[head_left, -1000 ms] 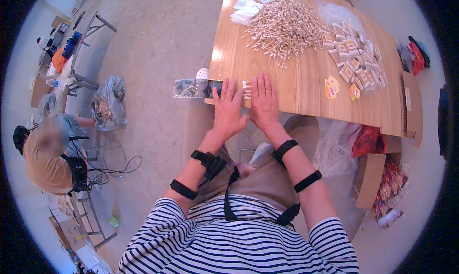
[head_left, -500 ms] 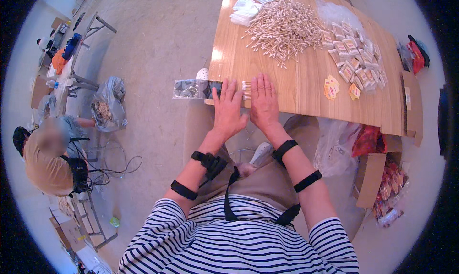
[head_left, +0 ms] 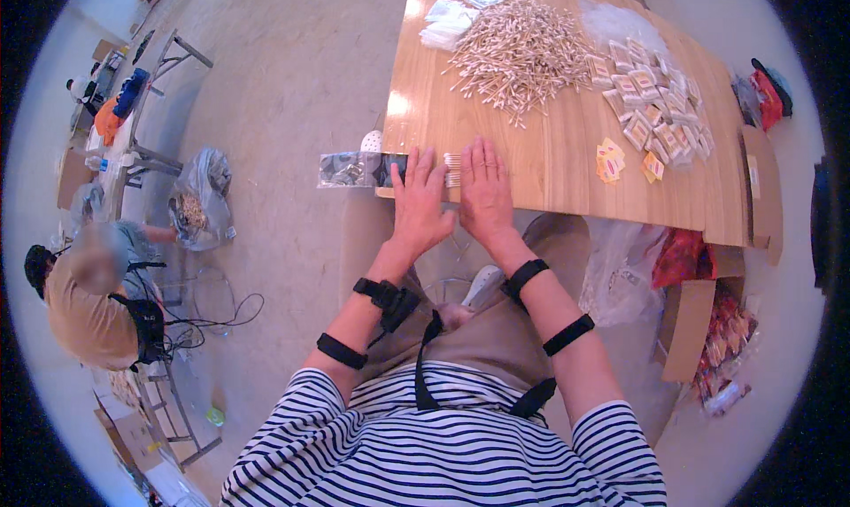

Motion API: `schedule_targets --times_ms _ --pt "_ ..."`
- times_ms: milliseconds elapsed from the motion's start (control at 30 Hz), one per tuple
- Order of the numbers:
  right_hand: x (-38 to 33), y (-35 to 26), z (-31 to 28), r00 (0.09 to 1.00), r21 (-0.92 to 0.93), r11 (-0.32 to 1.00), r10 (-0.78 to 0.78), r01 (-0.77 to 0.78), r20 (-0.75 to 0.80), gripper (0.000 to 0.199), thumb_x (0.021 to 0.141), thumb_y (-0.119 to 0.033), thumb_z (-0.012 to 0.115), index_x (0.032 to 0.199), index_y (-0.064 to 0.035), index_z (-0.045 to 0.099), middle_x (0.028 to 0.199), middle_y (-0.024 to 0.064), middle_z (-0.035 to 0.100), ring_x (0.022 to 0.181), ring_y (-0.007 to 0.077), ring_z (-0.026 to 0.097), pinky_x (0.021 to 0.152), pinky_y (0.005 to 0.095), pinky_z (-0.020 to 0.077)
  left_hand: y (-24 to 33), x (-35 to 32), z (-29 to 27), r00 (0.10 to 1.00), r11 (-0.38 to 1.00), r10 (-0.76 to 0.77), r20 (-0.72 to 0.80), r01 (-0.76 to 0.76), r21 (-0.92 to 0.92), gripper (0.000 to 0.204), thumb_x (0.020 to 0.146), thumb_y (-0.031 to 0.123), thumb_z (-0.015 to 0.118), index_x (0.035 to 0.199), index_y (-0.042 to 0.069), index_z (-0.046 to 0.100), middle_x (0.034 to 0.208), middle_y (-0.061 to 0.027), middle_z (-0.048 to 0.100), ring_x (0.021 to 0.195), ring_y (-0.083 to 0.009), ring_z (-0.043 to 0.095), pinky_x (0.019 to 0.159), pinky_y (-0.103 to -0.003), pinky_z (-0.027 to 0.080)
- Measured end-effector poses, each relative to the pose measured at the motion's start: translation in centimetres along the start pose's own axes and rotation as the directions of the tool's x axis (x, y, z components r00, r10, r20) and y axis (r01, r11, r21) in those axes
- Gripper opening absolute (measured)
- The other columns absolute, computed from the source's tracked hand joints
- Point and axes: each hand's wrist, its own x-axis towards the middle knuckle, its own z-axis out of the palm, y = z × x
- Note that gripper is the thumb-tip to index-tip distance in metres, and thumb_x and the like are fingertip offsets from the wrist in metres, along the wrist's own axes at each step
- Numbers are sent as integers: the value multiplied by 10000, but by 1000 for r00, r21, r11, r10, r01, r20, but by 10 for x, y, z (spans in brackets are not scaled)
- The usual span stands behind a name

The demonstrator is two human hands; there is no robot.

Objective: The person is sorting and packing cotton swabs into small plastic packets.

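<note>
At the table's near left edge, a small row of cotton swabs (head_left: 452,169) lies between my two hands. My left hand (head_left: 419,201) rests flat on their left side, fingers stretched out. Along their right side lies my right hand (head_left: 486,193), its fingers straight and close together. Under the left fingertips is a dark flat piece, and beside it a clear plastic bag (head_left: 347,170) with greyish contents sticks out past the table edge. What that bag holds is too small to make out.
A big heap of cotton swabs (head_left: 513,55) covers the table (head_left: 549,184) further back, beside clear bags (head_left: 447,22). To the right are packed swab packets (head_left: 651,95) and small yellow-orange cards (head_left: 611,162). An open cardboard box (head_left: 689,330) stands below right. Another person (head_left: 93,317) sits far left.
The whole view has shifted very slightly. Both hands stay flat on either side of the swab row, with almost no visible movement.
</note>
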Motion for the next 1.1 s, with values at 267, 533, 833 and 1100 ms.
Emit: schedule_targets --times_ms 267,533,833,1100 --pt "0 0 -1 999 9 1000 -6 6 -31 638 820 -80 589 1416 64 414 1520 253 366 1444 390 314 1209 477 229 -2 0 -5 999 1000 -4 36 4 19 667 665 110 676 1310 17 534 1510 -217 369 1484 -408 209 1172 -654 90" --pt "1 -1 -4 1000 -1 1000 -8 8 -13 680 787 -74 627 1416 65 410 1517 245 371 1441 384 321 1209 470 233 -7 8 1 1000 1000 14 20 -14 1 600 705 32 633 1299 26 549 1507 -207 379 1485 -399 214 1173 -650 91" --pt "1 -1 -3 1000 -1 1000 0 0 -27 674 794 -74 628 1418 61 411 1521 238 369 1444 379 317 1210 467 234 -8 8 -1 1000 1000 7 23 -8 17 538 723 10 632 1257 29 571 1496 -196 400 1472 -397 248 1169 -652 107" --pt "0 0 -4 1000 -3 1000 8 -8 2 670 797 -77 627 1418 60 413 1524 235 369 1453 377 303 1214 464 227 -5 16 -1 999 1000 -11 46 10 26 540 742 -5 616 1278 33 566 1497 -199 400 1460 -401 270 1166 -653 113"
